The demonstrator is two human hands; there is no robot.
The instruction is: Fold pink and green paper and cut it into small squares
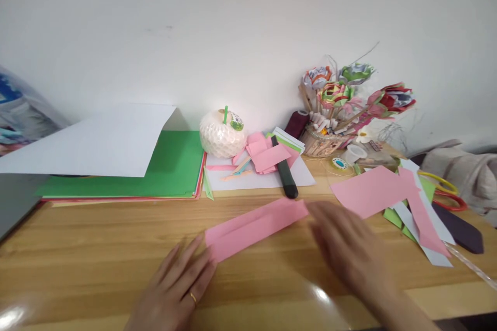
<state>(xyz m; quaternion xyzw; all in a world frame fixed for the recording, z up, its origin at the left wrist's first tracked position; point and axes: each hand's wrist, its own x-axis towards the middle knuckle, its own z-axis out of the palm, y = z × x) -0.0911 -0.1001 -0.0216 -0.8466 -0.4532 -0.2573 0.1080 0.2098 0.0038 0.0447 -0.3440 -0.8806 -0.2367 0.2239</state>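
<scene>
A pink paper strip [256, 227], folded lengthwise, lies slanting on the wooden table [97, 248]. At its lower left end my left hand [180, 282] rests with fingers spread and fingertips on the paper's corner; a ring is on one finger. By the strip's right end is my right hand [349, 248], smeared by motion, so its fingers and any contact with the paper are unclear. Just beyond the strip lies a dark-handled cutter [286, 176], its upper part among pink paper pieces [267, 158].
Green sheets [178, 160] and a raised white sheet [104, 139] are at the left. Behind stand a white apple-shaped ornament [222, 134] and a basket [324, 142] of paper flowers. Pink offcuts [370, 191] and yellow-and-red-handled scissors [450, 200] lie right.
</scene>
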